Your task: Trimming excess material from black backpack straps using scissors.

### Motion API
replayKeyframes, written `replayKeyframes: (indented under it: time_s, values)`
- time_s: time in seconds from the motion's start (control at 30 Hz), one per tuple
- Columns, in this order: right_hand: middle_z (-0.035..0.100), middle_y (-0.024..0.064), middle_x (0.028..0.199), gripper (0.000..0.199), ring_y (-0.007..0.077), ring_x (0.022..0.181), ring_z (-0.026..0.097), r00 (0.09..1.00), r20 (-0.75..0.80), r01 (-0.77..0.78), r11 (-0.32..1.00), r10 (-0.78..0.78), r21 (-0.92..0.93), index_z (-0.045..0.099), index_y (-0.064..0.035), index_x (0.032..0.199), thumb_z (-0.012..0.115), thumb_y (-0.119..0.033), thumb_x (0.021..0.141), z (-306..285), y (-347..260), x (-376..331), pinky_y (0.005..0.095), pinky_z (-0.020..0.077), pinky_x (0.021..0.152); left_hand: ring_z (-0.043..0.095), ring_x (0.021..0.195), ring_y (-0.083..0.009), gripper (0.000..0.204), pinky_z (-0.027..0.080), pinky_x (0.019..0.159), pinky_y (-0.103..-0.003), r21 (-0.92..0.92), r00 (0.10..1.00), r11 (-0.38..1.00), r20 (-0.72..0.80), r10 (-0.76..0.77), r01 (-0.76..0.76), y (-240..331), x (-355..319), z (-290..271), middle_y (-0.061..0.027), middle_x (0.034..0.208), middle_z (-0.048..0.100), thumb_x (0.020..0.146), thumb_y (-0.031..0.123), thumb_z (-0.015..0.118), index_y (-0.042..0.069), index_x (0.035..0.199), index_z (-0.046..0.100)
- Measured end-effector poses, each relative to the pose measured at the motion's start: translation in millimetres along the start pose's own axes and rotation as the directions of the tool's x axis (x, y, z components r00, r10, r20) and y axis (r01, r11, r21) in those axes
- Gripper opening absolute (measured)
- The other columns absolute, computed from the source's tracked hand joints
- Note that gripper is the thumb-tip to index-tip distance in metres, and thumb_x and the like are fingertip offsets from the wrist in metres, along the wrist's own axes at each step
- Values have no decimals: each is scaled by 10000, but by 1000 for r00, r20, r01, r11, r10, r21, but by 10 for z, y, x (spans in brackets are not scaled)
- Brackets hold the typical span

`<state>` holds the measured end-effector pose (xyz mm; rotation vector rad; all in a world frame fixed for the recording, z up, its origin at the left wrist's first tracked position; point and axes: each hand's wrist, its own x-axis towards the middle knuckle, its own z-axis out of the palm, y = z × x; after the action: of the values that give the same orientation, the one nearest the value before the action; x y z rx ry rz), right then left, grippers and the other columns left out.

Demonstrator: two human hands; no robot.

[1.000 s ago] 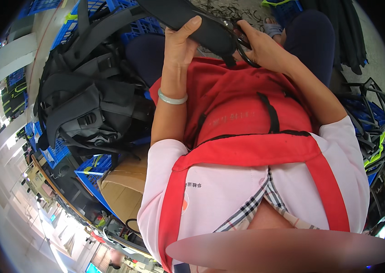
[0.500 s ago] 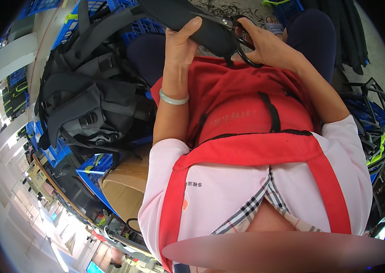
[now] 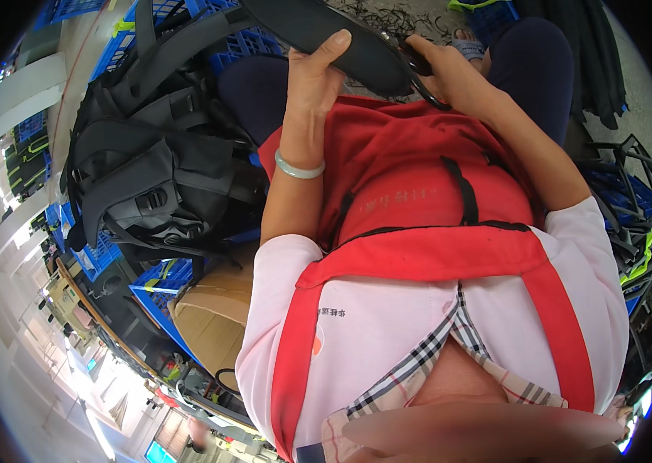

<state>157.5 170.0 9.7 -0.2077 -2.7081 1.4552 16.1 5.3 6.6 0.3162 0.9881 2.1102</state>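
My left hand point(image 3: 316, 73) is closed on a black padded strap point(image 3: 341, 46), with the thumb lying on top of it. The strap runs up and left out of view, its rounded end close to my right hand. My right hand point(image 3: 453, 77) grips a pair of scissors point(image 3: 421, 60) by its dark handles. Its metal pivot shows beside the strap's edge, while the blades are mostly hidden behind the strap. To the left, beside my left forearm, a pile of black and grey backpacks point(image 3: 164, 170) has straps and buckles hanging loose.
Blue plastic crates point(image 3: 164, 282) stand at left, with a cardboard box point(image 3: 214, 309) beside them. Black frames with a yellow-green band point(image 3: 640, 258) are stacked at right. Dark cloth point(image 3: 588, 62) hangs at upper right. Black thread scraps point(image 3: 407, 23) litter the floor ahead.
The scissors have shifted slightly, and their handles look closer together. A small tab below the strap's end no longer shows. My left hand has moved a little to the right.
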Motion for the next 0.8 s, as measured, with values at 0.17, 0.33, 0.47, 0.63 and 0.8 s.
replayKeyframes:
  time_s: [0.17,0.33,0.47,0.63,0.8]
  values:
    - [605,213,961,603,364,791,596,986,167,-10,998,21,-66,386,-27,1223,707,-282,781,-212,-167,-63,408,448,668,588,1028,-230,342,473,925,-387,-55,1000,998,21,-8,10,114,4,-28,-86,1088,615,797,-8,667,30,1124,572]
    - [588,201,990,683,369,820,586,974,211,-75,996,84,-50,358,-30,1224,737,-326,739,-239,-192,-52,417,437,689,588,1034,-229,339,471,933,-379,-57,999,998,49,-4,7,65,13,-96,-79,1092,615,806,0,662,38,1130,572]
    - [586,194,948,645,384,802,583,994,102,41,998,-36,-44,363,-22,1202,727,-271,732,-129,-71,14,422,442,681,639,908,-219,253,537,815,-374,-95,1000,995,4,-26,26,70,24,53,-82,989,649,776,-45,675,46,1008,631]
    - [606,224,875,526,411,789,588,995,35,91,995,-90,-41,374,-11,1190,660,-162,775,30,65,53,437,457,671,640,906,-215,242,538,814,-366,-38,1000,999,2,18,-18,43,25,67,-81,981,653,783,-42,670,43,1007,633]
    - [607,249,813,402,422,808,588,997,42,60,996,-57,-59,416,6,1148,606,-89,807,41,40,71,456,457,675,640,904,-208,231,535,819,-349,-56,1000,998,13,16,-15,20,10,52,-76,969,654,785,-47,665,39,998,635]
